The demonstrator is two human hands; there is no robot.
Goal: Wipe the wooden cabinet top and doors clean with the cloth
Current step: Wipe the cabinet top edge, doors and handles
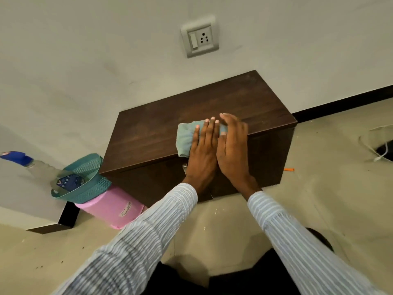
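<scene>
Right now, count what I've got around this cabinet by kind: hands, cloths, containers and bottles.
Hands: 2, left hand and right hand, both flat on the cloth
Cloths: 1, cloth
Containers: 2, teal basket, pink bucket
Bottles: 1, spray bottle
Total: 6

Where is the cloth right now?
In the head view the cloth lies flat on the cabinet top, near its front edge, pressed under the left hand with the right hand alongside.

Plain off-white wall (pixel 85 50) with a switch socket (pixel 200 37), black skirting (pixel 340 101) running along a dusty beige floor (pixel 329 199).
</scene>
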